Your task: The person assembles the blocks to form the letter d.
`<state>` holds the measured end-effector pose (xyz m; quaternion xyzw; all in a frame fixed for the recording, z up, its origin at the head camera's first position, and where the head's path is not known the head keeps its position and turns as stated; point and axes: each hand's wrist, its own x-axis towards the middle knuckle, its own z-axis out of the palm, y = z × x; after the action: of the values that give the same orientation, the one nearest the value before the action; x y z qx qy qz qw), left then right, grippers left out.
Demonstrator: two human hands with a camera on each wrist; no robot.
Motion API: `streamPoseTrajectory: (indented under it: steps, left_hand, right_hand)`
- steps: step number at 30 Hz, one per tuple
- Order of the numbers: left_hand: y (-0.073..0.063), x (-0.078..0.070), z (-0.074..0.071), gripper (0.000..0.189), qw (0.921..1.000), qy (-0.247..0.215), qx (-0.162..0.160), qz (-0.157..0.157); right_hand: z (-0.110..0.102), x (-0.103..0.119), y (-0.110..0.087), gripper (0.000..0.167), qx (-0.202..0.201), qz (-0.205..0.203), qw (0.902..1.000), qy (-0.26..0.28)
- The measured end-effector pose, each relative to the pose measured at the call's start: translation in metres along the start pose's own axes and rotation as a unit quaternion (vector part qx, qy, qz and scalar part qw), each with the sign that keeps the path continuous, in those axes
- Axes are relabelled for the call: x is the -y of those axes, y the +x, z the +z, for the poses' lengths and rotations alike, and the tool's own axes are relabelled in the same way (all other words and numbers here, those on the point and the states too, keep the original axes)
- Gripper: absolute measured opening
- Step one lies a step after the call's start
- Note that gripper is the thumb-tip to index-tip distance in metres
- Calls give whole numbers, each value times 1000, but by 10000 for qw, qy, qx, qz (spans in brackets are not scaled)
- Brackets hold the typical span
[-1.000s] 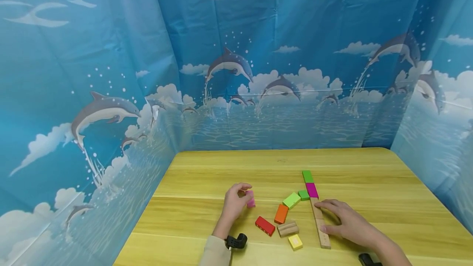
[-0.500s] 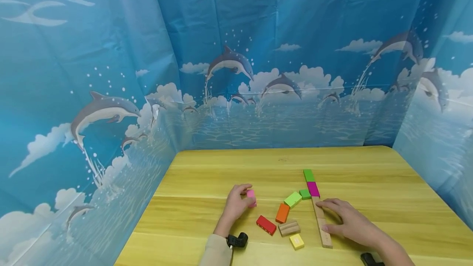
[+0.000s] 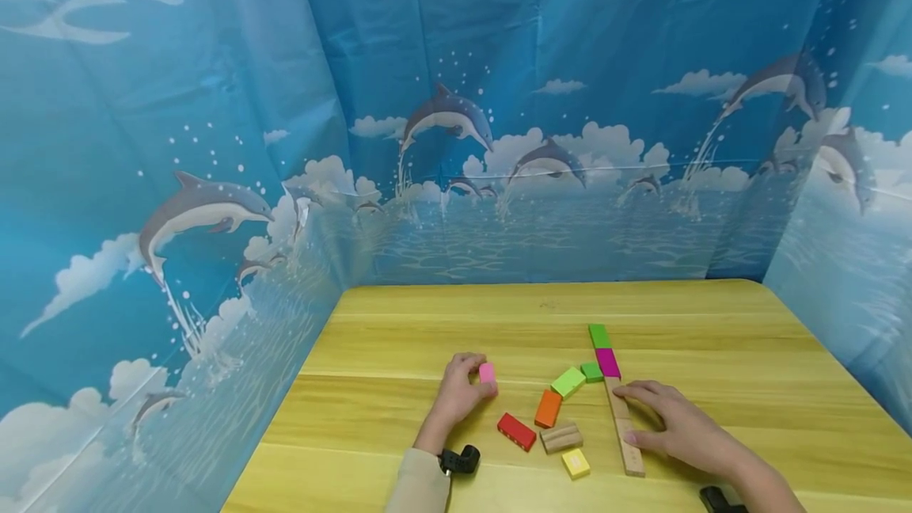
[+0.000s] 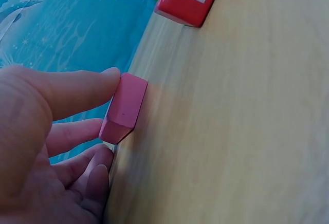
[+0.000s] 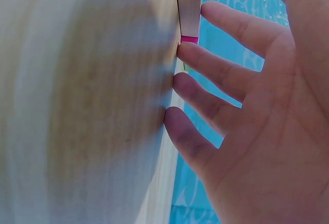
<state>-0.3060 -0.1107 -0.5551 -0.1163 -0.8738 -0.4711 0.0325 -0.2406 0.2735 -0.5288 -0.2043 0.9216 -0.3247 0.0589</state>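
Note:
In the head view my left hand pinches a pink block between thumb and fingers. The left wrist view shows that block tilted at the tabletop, thumb on one edge and a finger behind. My right hand lies along the right side of a straight row of plain wooden blocks, with its index finger and thumb against them. Its fingers are spread and fairly straight in the right wrist view. A magenta block and a green block continue the row at its far end.
Left of the row, a small green block, a light green block and an orange block curve toward me. Nearer lie a red block, a grooved wooden block and a yellow block. A dolphin-print curtain backs the table.
The head view has shifted slightly. My left fingers have adjusted a little around the pink block, which stays in about the same place. My right hand keeps its place beside the row.

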Motion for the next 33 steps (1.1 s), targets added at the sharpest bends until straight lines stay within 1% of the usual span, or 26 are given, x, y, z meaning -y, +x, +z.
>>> streamPoseTrajectory:
  steps: [13,18,26,29,33]
  left_hand:
    - [-5,-8,2,45,9991,425,-18,-5]
    - [-5,-9,3,44,9990,450,-34,59]
    - [-4,-8,4,46,9989,426,-75,203]
    - [-4,-9,5,46,9992,304,-68,238]
    - [-6,-9,5,48,9998,98,10,190]
  right_hand:
    - [0,0,-1,71,-10,-37,10000,-11]
    - [-1,-1,0,71,-13,-13,10000,2]
    - [-2,-3,1,71,-15,-39,10000,32]
    - [-1,-3,1,70,9,-29,10000,15]
    - [0,-3,0,68,46,-23,10000,40]
